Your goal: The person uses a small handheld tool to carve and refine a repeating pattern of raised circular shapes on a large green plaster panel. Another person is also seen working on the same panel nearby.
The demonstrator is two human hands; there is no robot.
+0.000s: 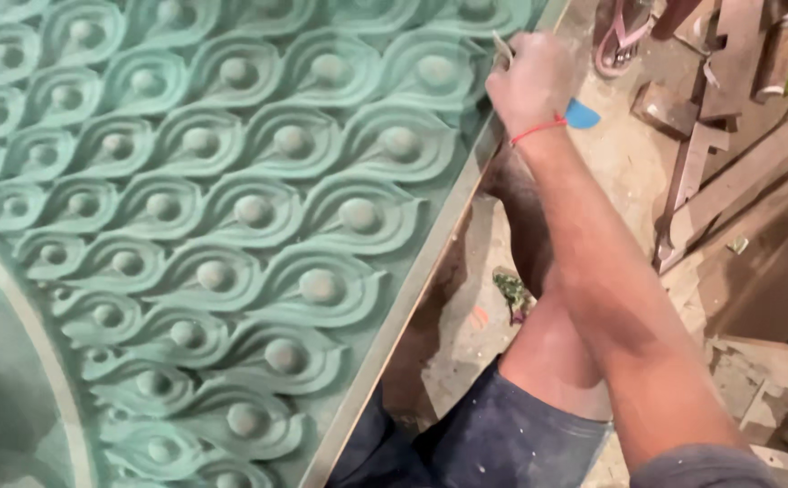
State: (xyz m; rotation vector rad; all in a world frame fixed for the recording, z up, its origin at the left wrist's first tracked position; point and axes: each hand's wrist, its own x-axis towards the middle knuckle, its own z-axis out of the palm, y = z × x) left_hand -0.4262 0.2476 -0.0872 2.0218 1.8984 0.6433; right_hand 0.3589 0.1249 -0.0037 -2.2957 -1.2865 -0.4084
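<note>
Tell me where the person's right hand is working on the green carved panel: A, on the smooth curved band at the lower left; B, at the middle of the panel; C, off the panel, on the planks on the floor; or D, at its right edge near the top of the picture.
D: the right hand, with a red thread around its wrist, is closed on a thin tool at the green carved panel's right edge.

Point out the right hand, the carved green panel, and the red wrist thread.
right hand (529, 77), head view, back of the hand.
carved green panel (231, 208), head view, a raised bead in the feather pattern.
red wrist thread (538, 129), head view, strand across the wrist.
</note>
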